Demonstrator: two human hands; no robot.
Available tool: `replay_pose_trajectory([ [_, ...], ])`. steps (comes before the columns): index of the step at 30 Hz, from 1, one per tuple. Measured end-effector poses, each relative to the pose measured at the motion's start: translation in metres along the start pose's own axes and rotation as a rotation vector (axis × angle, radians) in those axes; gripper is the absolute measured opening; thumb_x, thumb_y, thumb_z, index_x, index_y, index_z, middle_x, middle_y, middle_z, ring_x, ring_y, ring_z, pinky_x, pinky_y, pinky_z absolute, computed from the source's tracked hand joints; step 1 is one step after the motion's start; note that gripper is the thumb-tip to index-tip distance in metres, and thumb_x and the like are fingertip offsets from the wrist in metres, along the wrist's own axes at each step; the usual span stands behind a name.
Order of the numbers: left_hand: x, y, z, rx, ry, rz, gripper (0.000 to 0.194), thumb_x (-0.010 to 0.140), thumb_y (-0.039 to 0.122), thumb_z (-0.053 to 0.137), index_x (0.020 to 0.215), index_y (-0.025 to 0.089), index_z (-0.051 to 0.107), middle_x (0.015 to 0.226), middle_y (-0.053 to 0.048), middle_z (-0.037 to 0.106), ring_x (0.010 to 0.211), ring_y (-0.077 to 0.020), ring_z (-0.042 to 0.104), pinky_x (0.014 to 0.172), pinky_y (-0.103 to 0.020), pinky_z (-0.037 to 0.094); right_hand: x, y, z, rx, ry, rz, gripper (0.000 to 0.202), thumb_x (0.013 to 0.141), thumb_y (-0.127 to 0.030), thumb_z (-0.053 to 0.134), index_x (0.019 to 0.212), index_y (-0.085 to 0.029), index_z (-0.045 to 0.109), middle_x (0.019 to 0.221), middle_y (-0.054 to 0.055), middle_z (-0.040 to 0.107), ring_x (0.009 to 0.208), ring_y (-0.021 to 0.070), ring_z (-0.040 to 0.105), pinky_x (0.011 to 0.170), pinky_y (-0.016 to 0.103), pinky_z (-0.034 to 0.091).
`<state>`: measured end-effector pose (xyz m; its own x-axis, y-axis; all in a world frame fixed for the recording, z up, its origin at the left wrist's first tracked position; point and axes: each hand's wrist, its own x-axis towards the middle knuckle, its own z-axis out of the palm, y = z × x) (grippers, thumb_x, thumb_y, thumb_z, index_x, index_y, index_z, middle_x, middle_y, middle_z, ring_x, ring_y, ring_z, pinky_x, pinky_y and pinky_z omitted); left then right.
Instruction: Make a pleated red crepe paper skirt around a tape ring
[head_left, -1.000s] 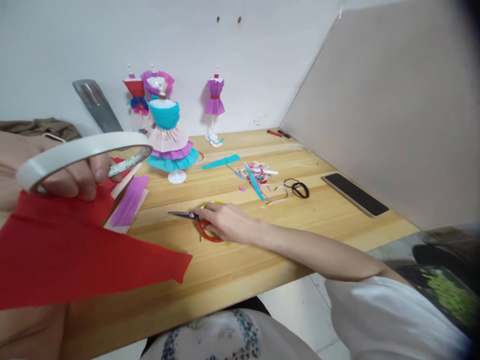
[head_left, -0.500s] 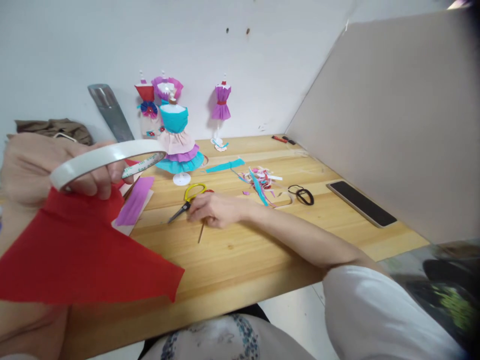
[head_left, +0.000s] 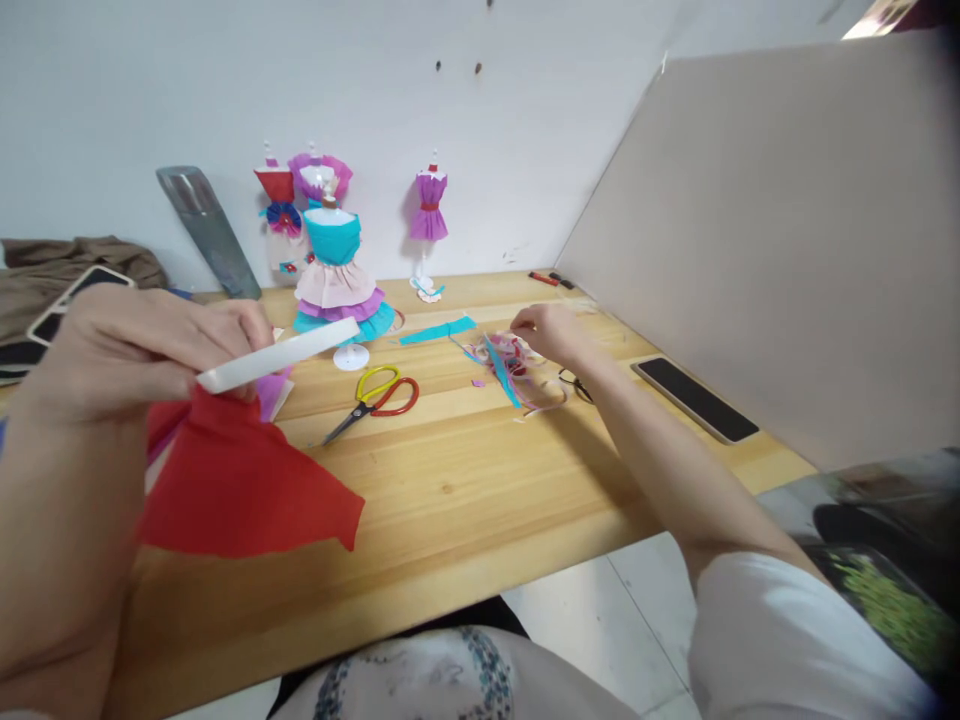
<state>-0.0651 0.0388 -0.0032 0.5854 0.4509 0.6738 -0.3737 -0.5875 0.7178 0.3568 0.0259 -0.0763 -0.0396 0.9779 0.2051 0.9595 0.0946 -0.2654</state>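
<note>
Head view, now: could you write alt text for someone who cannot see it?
A person's left hand holds white tape and red material above a wooden table; the right hand is at a pile of colourful scraps. Scissors lie between them, and dressed miniature mannequins stand behind.

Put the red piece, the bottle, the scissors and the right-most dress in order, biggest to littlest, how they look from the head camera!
1. Red piece: looks biggest, though it's closer to the camera
2. Bottle
3. Scissors
4. Right-most dress: looks littlest, but it's far back
</note>
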Motion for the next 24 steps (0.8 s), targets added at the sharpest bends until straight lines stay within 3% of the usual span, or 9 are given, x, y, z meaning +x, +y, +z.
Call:
replay_pose_trajectory([
  [5,0.016,-0.005,-0.002,0.196,-0.353,0.134,0.017,0.087,0.026,0.072,0.098,0.020,0.083,0.067,-0.006,0.073,0.058,-0.0183,0.063,0.062,-0.038,0.054,0.000,0.002,-0.010,0.153,0.033,0.021,0.031,0.092,-0.018,0.051,0.096,0.001,0.075,0.107,0.028,0.072,0.091,0.0174,0.065,0.080,0.030,0.043],
  [7,0.021,-0.005,0.000,0.270,-0.384,0.154,0.024,0.085,0.020,0.072,0.106,0.026,0.081,0.066,-0.003,0.073,0.060,-0.0180,0.063,0.062,-0.038,0.055,0.002,-0.010,-0.021,0.236,0.075,0.020,0.038,0.095,-0.022,0.045,0.105,0.002,0.072,0.112,0.028,0.071,0.095,0.0157,0.067,0.081,0.028,0.045],
  [9,0.022,-0.001,0.002,0.384,-0.347,0.159,0.036,0.082,0.015,0.072,0.113,0.032,0.079,0.072,-0.002,0.075,0.066,-0.0191,0.065,0.065,-0.039,0.055,0.004,-0.028,-0.032,0.373,0.056,-0.024,0.036,0.094,-0.026,0.047,0.105,-0.003,0.073,0.104,0.018,0.075,0.090,0.0112,0.068,0.080,0.025,0.047],
  [12,0.019,0.012,0.005,0.545,-0.283,0.212,0.045,0.082,0.013,0.072,0.120,0.036,0.075,0.074,0.000,0.075,0.071,-0.0192,0.065,0.069,-0.039,0.053,0.004,-0.065,-0.032,0.877,-0.268,-0.203,0.019,0.087,-0.019,0.060,0.092,-0.010,0.076,0.090,0.006,0.077,0.085,0.0094,0.068,0.084,0.027,0.049],
  [15,0.013,0.028,0.006,0.674,-0.289,0.234,0.043,0.084,0.013,0.071,0.119,0.036,0.075,0.073,0.001,0.073,0.073,-0.0184,0.064,0.070,-0.037,0.051,0.006,-0.105,-0.004,1.187,-0.597,-0.344,0.026,0.082,-0.036,0.074,0.097,-0.015,0.077,0.096,0.005,0.078,0.092,0.0135,0.071,0.090,0.029,0.052],
  [17,0.011,0.035,0.008,0.764,-0.348,0.183,0.039,0.085,0.011,0.069,0.116,0.034,0.075,0.080,0.001,0.074,0.077,-0.0169,0.064,0.075,-0.036,0.051,0.007,-0.128,0.020,1.452,-0.689,-0.408,0.051,0.075,-0.058,0.077,0.105,-0.017,0.076,0.107,0.010,0.077,0.104,0.0190,0.071,0.098,0.033,0.052],
  [19,0.009,0.036,0.012,0.859,-0.405,0.130,0.031,0.087,0.010,0.067,0.111,0.028,0.074,0.087,0.001,0.075,0.080,-0.0155,0.063,0.084,-0.036,0.051,0.010,-0.149,0.037,1.615,-0.797,-0.427,0.063,0.073,-0.069,0.073,0.108,-0.016,0.075,0.111,0.012,0.076,0.109,0.0215,0.069,0.101,0.035,0.051],
  [22,0.010,0.032,0.020,1.000,-0.408,0.121,0.015,0.094,0.015,0.060,0.096,0.021,0.074,0.087,-0.002,0.076,0.082,-0.0163,0.062,0.087,-0.035,0.049,0.013,-0.169,0.041,1.674,-0.841,-0.382,0.061,0.067,-0.069,0.078,0.096,-0.016,0.074,0.095,0.008,0.075,0.091,0.0184,0.070,0.088,0.031,0.055],
  [24,0.010,0.028,0.025,1.100,-0.397,0.085,0.023,0.097,0.019,0.055,0.084,0.019,0.074,0.081,-0.004,0.074,0.080,-0.0177,0.059,0.080,-0.033,0.048,0.014,-0.174,0.035,1.596,-0.826,-0.373,0.057,0.062,-0.064,0.083,0.089,-0.015,0.074,0.083,0.005,0.073,0.075,0.0149,0.066,0.074,0.027,0.055],
])
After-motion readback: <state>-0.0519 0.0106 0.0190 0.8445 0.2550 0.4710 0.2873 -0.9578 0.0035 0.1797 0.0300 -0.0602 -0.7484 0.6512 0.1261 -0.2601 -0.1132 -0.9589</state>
